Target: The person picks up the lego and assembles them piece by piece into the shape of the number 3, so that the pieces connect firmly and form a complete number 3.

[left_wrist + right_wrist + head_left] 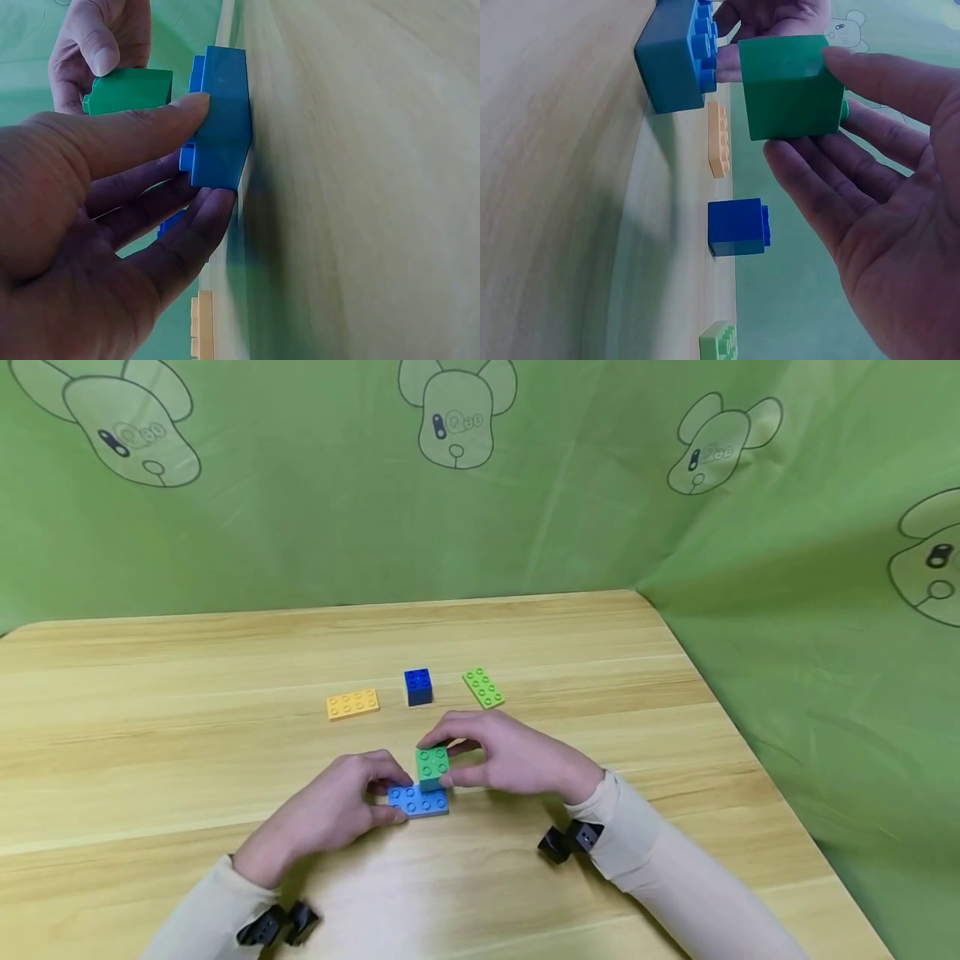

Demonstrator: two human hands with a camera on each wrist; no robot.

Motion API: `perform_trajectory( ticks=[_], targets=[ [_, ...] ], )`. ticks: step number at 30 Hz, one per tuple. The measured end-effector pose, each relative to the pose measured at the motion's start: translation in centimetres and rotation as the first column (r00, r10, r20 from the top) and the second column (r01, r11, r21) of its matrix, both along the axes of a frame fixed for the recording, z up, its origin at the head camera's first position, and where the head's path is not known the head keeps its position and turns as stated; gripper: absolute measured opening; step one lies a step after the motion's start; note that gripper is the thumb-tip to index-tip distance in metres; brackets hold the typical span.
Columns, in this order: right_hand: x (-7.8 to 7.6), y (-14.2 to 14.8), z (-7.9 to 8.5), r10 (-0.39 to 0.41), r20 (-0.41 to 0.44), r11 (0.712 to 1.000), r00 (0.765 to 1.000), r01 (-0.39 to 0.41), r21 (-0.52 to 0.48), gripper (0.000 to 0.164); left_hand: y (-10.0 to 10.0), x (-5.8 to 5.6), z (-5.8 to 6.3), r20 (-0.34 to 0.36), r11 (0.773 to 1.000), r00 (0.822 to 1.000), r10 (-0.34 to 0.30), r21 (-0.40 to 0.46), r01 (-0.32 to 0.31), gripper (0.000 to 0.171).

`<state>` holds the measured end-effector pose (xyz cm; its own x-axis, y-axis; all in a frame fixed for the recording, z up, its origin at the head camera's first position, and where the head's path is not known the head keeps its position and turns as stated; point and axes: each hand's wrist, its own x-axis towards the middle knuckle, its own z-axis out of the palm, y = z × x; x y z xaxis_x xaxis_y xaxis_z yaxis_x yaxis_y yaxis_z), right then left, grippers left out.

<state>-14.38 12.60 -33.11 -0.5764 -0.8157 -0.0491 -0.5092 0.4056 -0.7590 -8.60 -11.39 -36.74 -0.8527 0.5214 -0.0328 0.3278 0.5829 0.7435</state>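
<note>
My left hand [341, 802] grips the left end of a light blue building brick [417, 802], a flat one with two rows of studs. In the left wrist view the thumb lies on one side of this blue brick [223, 120] and fingers on the other. My right hand [517, 756] pinches a square green brick [432, 766] between thumb and fingers. The green brick [791, 88] is held just above the blue brick's studs, with a gap between them in the right wrist view. Its studs point up, away from the blue brick.
Farther back on the wooden table [187, 693] lie a flat orange brick [352, 704], a dark blue square brick [418, 687] and a flat lime-green brick [483, 687]. A green printed curtain [300, 527] hangs behind the table and along its right side.
</note>
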Motion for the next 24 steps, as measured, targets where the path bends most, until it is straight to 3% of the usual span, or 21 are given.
perform_trajectory(
  ticks=[16, 24],
  targets=[
    [0.9, 0.2, -0.5, 0.020, 0.057, 0.999, 0.998, -0.018, -0.039, 0.037, 0.1, 0.2, -0.1, -0.011, 1.000, 1.000, -0.007, 0.020, 0.007, 0.025],
    [1.2, 0.1, -1.0, 0.020, 0.172, 0.997, 0.985, -0.006, -0.079, 0.038, 0.1, 0.2, 0.0, 0.004, 1.000, 1.000, 0.005, 0.007, -0.005, 0.026]
  ],
)
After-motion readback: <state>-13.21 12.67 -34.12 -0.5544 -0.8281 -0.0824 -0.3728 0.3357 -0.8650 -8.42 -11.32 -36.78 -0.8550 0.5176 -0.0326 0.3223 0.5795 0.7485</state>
